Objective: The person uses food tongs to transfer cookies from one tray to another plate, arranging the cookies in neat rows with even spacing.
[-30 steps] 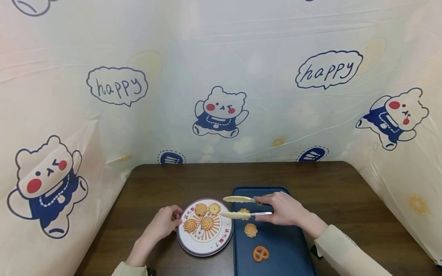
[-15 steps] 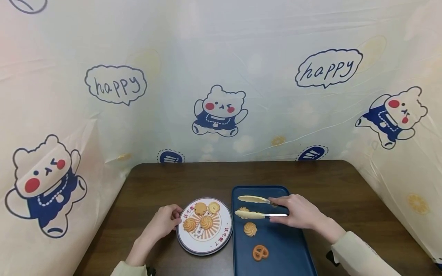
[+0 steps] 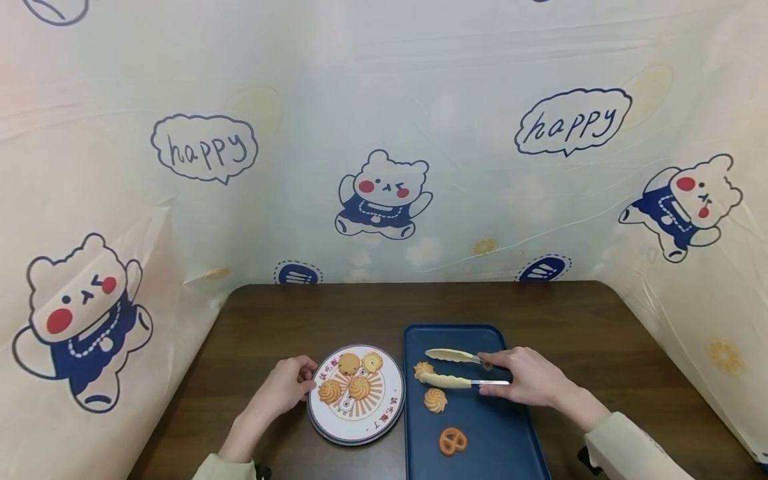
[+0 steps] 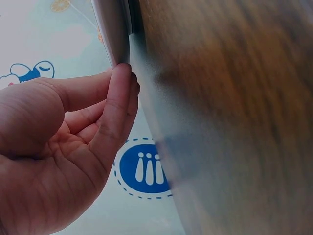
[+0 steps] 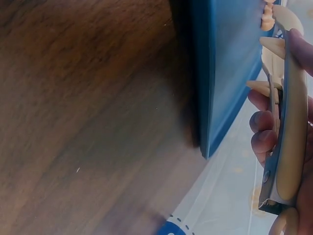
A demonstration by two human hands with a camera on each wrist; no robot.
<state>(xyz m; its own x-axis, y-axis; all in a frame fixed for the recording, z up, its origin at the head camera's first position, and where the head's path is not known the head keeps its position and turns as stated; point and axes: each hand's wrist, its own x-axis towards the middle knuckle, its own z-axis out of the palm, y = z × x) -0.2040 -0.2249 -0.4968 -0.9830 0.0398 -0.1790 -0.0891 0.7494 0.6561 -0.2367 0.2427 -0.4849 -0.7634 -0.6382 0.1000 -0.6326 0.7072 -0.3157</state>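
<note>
My left hand (image 3: 281,388) pinches the left rim of a white printed plate (image 3: 329,417) between thumb and fingers; the left wrist view shows the plate's edge (image 4: 112,32) at the fingertips. Several cookies lie on the plate, among them a swirled cookie (image 3: 359,388). My right hand (image 3: 531,378) holds tongs (image 3: 449,381) with cream-coloured tips, their arms spread apart over the blue tray (image 3: 492,433). The tips are beside a small cookie (image 3: 423,371), partly covered by the nearer arm. Below it on the tray lie a swirl cookie (image 3: 435,401) and a pretzel (image 3: 453,441).
Plate and tray stand side by side on a dark wooden table (image 3: 324,313). Another plate rim shows under the top plate. A printed cloth (image 3: 480,133) with bears hangs behind and at both sides of the table.
My right hand has drawn the tongs rightward, from the plate's edge to over the tray, and slightly nearer me. The left hand and the plate have stayed in place.
</note>
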